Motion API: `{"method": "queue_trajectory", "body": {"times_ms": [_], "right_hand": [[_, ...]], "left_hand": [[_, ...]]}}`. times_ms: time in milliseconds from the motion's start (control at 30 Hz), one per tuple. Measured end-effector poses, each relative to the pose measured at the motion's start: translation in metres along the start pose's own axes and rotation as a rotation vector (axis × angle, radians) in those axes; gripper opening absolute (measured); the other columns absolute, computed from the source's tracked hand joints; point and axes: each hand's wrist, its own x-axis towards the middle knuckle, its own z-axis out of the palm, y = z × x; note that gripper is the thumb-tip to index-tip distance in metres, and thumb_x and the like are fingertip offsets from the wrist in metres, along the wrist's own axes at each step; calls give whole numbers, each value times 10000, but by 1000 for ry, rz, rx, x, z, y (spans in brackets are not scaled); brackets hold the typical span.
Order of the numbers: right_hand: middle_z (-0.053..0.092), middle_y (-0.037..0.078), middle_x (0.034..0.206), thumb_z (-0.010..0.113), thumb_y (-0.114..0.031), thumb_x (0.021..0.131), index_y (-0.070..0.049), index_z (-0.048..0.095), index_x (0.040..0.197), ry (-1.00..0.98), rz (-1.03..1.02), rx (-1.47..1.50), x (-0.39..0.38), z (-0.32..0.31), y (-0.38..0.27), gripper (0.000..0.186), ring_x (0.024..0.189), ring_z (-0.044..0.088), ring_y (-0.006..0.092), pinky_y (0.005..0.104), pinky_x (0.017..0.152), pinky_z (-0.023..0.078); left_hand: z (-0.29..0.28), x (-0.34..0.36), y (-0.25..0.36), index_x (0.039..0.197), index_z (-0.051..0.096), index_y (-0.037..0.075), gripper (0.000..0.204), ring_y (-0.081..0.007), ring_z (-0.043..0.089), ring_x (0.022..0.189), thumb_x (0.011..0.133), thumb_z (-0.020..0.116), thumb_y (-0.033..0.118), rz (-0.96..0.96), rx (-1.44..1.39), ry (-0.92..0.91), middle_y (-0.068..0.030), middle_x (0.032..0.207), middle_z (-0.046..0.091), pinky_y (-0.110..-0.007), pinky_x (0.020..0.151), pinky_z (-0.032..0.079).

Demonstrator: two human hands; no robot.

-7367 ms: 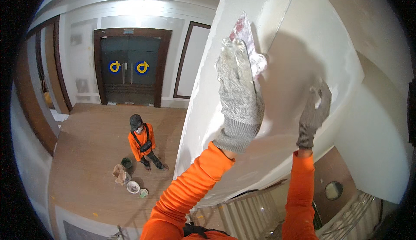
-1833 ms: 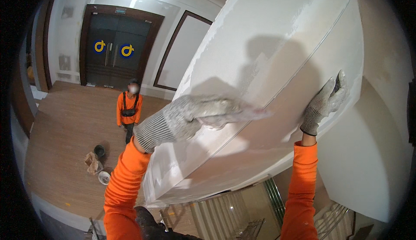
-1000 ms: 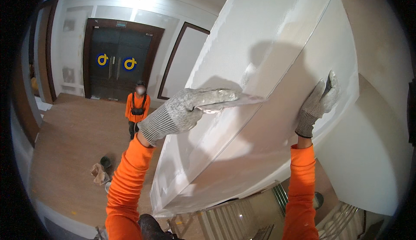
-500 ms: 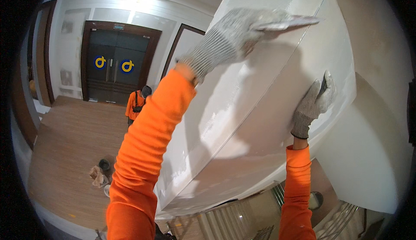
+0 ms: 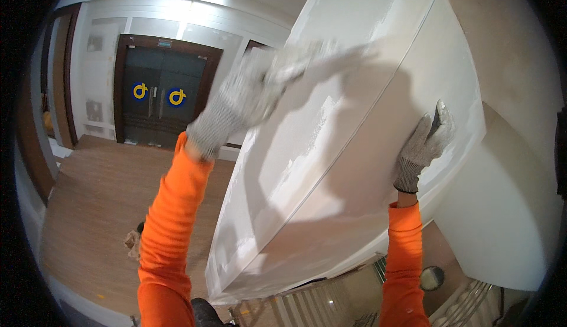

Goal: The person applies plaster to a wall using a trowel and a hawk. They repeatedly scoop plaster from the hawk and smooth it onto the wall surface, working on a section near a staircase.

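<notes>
My left hand [image 5: 245, 88], in a grey knitted glove smudged with white, is closed around a putty knife [image 5: 348, 55]. Hand and blade are smeared by motion, over the left part of a tall white panel [image 5: 360, 167]. Whether the blade touches the surface I cannot tell. A thin seam line [image 5: 339, 160] runs slantwise down the panel, and rough white filler patches [image 5: 316, 131] lie left of it. Lower right, my right hand [image 5: 425, 144] rests on the panel in a matching glove, thumb apart from the fingers and holding nothing.
Below the panel lie stairs [image 5: 310, 306] and metal rails [image 5: 472, 298]. To the left spreads a brown floor [image 5: 88, 209] with a crumpled bag [image 5: 133, 244] on it. Dark glass double doors [image 5: 159, 90] stand behind. A curved white wall [image 5: 496, 209] flanks the right.
My left hand has swept left and a little down with the putty knife, away from the seam line. My right hand has stayed almost in place. The person in orange is no longer visible.
</notes>
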Motion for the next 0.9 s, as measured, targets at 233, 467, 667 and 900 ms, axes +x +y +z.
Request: {"method": "queue_trajectory", "body": {"times_ms": [233, 467, 667, 900], "right_hand": [[575, 191, 1421, 542, -166, 1036, 15, 610, 1400, -51, 38, -33, 0, -4, -4, 412, 1389, 464, 350, 484, 1204, 350], [597, 182, 1399, 565, -167, 1035, 13, 619, 1382, -4, 34, -11, -3, 0, 1, 394, 1376, 482, 354, 487, 1199, 359], [627, 189, 1359, 586, -207, 1048, 4, 628, 1367, -5, 1, -110, -1, -1, -1, 386, 1340, 521, 357, 488, 1180, 381], [626, 172, 1383, 586, -229, 1056, -12, 631, 1370, 23, 70, 7, -2, -1, -5, 385, 1362, 504, 356, 488, 1184, 371]], "left_hand": [[6, 134, 16, 1372, 643, 68, 401, -335, 566, 1297, 1056, 562, 301, -82, -11, -81, -197, 1344, 617, -472, 1149, 456], [32, 59, -2, 1407, 624, 109, 383, -344, 577, 1302, 1033, 549, 151, 216, 38, -4, -170, 1389, 609, -443, 1162, 452], [29, -45, 16, 1434, 596, 119, 482, -354, 626, 1276, 957, 624, 57, 104, -539, -205, -170, 1391, 649, -443, 1124, 490], [-7, -34, 12, 1355, 672, 101, 370, -324, 684, 1186, 992, 608, 76, 206, -220, -106, -145, 1281, 709, -450, 1094, 509]]}}
